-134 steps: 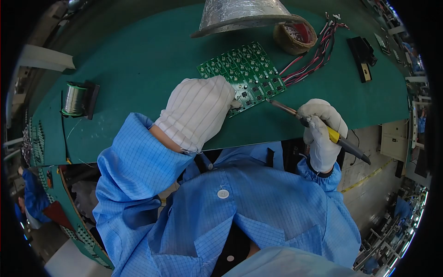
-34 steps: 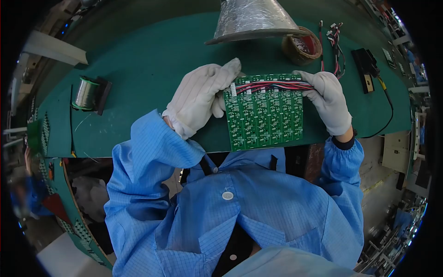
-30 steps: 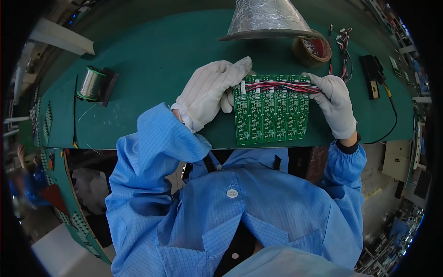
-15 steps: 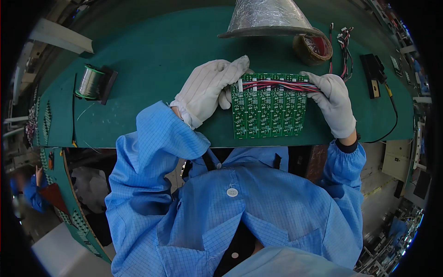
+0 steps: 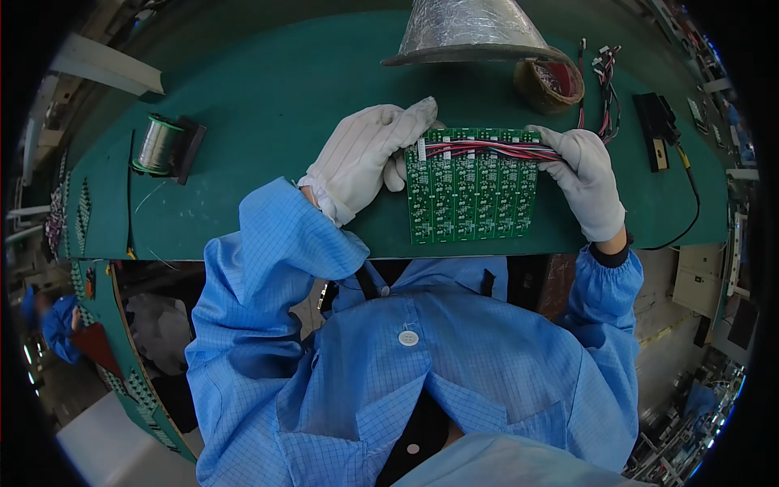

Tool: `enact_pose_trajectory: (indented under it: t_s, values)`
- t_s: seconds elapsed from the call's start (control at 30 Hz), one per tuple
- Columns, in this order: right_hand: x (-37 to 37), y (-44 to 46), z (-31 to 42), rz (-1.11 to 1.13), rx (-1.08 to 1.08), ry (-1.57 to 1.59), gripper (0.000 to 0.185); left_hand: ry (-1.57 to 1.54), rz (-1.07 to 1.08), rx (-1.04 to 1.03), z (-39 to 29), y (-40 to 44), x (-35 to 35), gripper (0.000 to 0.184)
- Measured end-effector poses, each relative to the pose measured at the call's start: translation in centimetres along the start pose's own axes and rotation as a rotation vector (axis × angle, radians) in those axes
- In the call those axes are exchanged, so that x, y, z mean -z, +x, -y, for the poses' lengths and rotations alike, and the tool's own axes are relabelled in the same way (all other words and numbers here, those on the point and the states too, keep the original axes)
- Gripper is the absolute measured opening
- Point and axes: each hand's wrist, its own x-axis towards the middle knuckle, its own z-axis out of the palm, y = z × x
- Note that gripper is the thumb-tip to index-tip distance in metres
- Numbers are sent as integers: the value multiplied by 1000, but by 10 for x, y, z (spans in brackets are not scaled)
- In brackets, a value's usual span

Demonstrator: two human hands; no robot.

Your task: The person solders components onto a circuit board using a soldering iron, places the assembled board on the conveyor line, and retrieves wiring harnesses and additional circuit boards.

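A green circuit board panel (image 5: 471, 199), with several repeated sections, is held over the near edge of the mat. A bundle of red, black and white wires (image 5: 495, 149) runs across its upper part, from a white connector (image 5: 422, 149) at the left to my right hand. My left hand (image 5: 369, 154), in a white glove, is closed at the panel's upper left corner, its thumb below and fingers along the edge. My right hand (image 5: 588, 174), also gloved, pinches the panel's upper right edge together with the wire ends; its fingertips are partly hidden.
A foil-covered cone hood (image 5: 471, 32) hangs ahead, beside a round brown container (image 5: 548, 85). Loose wire harnesses (image 5: 607, 89) lie at the back right, near a black device (image 5: 656, 130) with a cable. A solder wire spool (image 5: 158, 146) stands left. Another person (image 5: 61, 325) is at far left.
My hands and the panel stay almost in place, with only a very slight shift. The other person at far left has moved an arm.
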Motion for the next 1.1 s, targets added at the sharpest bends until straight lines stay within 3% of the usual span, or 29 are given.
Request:
enact_pose_trajectory:
  t_s: [0.17,0.27,0.5,0.8,1.03,1.1]
  values:
    - [-1,-2,-2,3,-3,3,42,90,-6,-82,5,2,-2,62]
    - [-2,-1,-2,8,-10,5,41,-96,-55,-70,7,3,-5,74]
    - [-2,-4,-6,41,-27,44,43,-214,-44,145,-16,-4,-5,70]
    - [-4,-3,-6,21,-27,34,46,-205,-41,107,-12,-2,-6,68]
    - [7,2,2,41,-82,34,41,-379,4,129,-6,1,-6,61]
    - [19,12,6,87,-126,-42,31,-409,-110,68,-13,-10,-10,45]
